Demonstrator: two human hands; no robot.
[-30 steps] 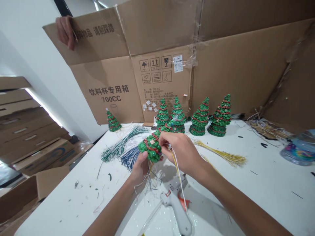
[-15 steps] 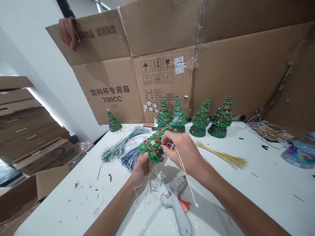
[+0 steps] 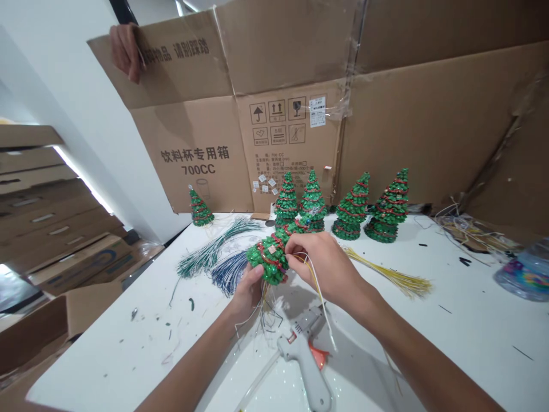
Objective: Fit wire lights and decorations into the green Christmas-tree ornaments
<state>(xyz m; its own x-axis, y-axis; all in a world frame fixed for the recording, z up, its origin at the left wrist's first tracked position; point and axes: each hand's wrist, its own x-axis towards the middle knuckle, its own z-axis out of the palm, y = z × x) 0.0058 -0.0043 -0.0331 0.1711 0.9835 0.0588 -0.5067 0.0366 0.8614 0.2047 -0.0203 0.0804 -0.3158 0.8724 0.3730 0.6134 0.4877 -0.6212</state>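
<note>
My left hand [image 3: 249, 293] is closed round the base of a small green Christmas tree [image 3: 266, 262], tilted with its top away to the right. Red garland winds around this tree, and a small pale square sits on its side. Against the tree's side my right hand [image 3: 328, 263] pinches thin wires [image 3: 318, 280], white and yellow, whose loose ends hang below the palm. The fingertips hide where the wires meet the tree. More thin wires [image 3: 268, 312] trail from the base. A white glue gun [image 3: 306, 355] with an orange trigger lies on the table below my hands.
Several finished-looking trees [image 3: 350, 209] stand along the cardboard [image 3: 291, 68], one smaller tree [image 3: 200, 207] at left. Bundles of green wire [image 3: 214, 252], blue wire [image 3: 229, 272] and yellow wire [image 3: 394, 274] lie around. A plastic bottle [image 3: 525, 272] is at right. Another person's hand [image 3: 125, 51] grips the cardboard.
The view has shifted slightly. The tree and both hands stay together in nearly the same pose, and the hanging white wire end has swung a little left.
</note>
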